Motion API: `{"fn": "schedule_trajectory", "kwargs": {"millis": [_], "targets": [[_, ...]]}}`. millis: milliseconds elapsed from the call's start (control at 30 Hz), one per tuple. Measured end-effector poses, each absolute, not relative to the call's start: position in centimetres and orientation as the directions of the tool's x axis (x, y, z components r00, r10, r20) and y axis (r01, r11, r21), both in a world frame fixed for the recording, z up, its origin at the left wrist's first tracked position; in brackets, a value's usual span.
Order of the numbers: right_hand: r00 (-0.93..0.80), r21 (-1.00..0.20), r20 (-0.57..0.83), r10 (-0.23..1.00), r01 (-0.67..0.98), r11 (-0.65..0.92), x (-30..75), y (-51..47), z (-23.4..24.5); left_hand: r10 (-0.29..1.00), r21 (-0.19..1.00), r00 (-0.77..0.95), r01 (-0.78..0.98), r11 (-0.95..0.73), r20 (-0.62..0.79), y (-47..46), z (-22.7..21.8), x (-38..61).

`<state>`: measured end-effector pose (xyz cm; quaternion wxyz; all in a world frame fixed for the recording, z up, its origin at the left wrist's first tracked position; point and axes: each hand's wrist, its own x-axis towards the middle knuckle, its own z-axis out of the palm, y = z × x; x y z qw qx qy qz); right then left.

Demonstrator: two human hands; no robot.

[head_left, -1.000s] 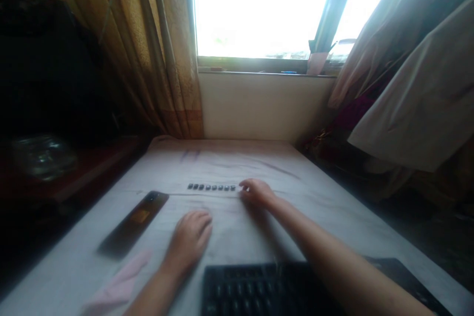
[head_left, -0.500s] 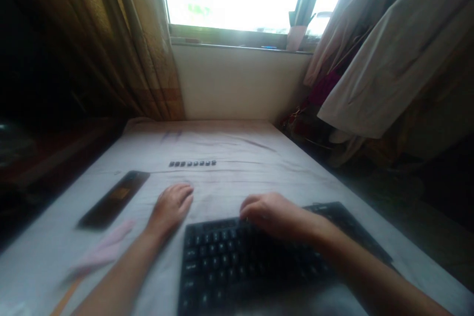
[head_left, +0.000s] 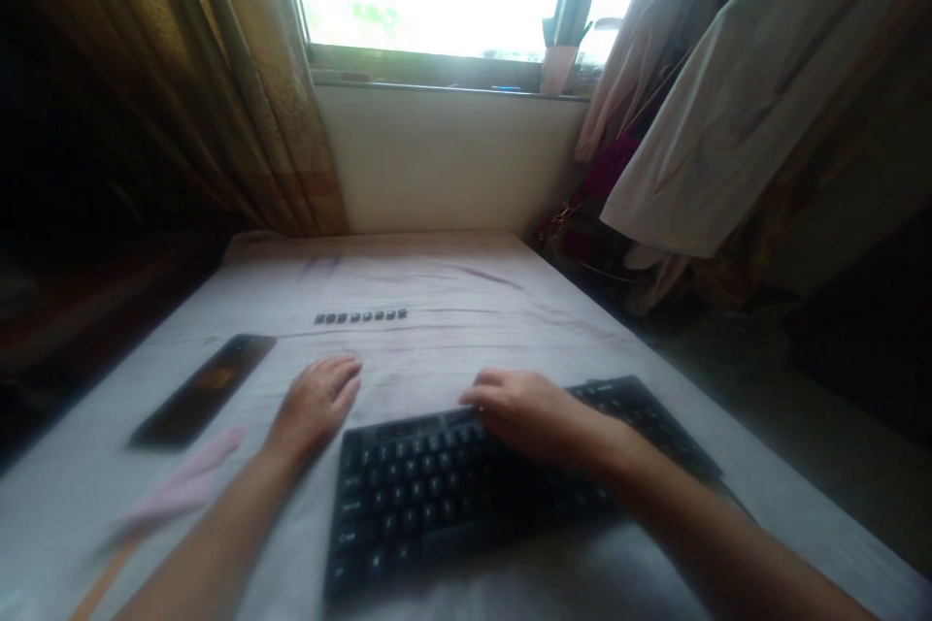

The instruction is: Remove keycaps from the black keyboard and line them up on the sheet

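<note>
A black keyboard (head_left: 429, 495) lies on the pale cloth in front of me, slightly slanted. Over its back edge, near the middle, is my right hand (head_left: 520, 408), fingers curled together and thumb tucked under; whatever they may pinch is hidden. My left hand (head_left: 313, 408) rests on the cloth just left of the keyboard's back corner, its fingers stretched forward and holding nothing. Farther off, several small dark keycaps (head_left: 360, 316) stand in a neat row.
At the left lie a dark phone (head_left: 204, 390) and a pink cloth-like piece (head_left: 182, 490) on an orange stick (head_left: 109, 577). The cloth-covered surface (head_left: 437, 272) reaches a wall below the window. Clothes (head_left: 684, 136) hang at the right, a curtain (head_left: 269, 116) at the left.
The view has swung slightly right, so everything sits farther left in the picture. The keyboard's front edge shows more fully. Both hands keep nearly the same places on cloth and keyboard.
</note>
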<state>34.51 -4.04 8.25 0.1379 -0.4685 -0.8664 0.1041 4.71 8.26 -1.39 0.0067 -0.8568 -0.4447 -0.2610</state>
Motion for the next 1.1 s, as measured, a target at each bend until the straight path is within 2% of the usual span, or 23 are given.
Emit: {"fn": "schedule_trajectory", "kwargs": {"millis": [67,100,167,233,333,533,1100], "targets": [[-0.382,-0.536,0.278,0.881,0.699,0.473,36.6,-3.8,8.2,0.76,0.218,0.469,0.768,-0.603,0.451,8.2,-1.4,4.7],[-0.275,-0.664,0.291,0.916,0.632,0.401,37.8,-3.7,8.2,0.761,0.217,0.47,0.768,-0.602,0.448,8.2,-1.4,4.7],[-0.061,-0.873,0.196,0.979,0.444,0.202,39.8,-3.4,8.0,0.763,0.216,0.473,0.769,-0.602,0.441,8.2,-1.4,4.7],[0.075,-0.961,0.067,0.995,0.272,0.044,41.0,-3.1,7.4,0.765,0.216,0.475,0.77,-0.601,0.434,8.3,-1.3,4.7],[0.093,-0.985,-0.07,0.993,0.153,-0.084,41.2,-2.8,6.3,0.773,0.215,0.476,0.775,-0.594,0.419,8.3,-1.3,4.7],[-0.103,-0.974,-0.221,0.97,0.061,-0.216,39.6,-2.5,5.5,0.772,0.198,0.492,0.777,-0.598,0.401,8.6,-1.4,4.5],[-0.075,-0.972,-0.194,0.978,0.153,-0.181,38.8,-2.1,4.6,0.779,0.204,0.487,0.78,-0.591,0.395,8.4,-1.2,4.6]]}}
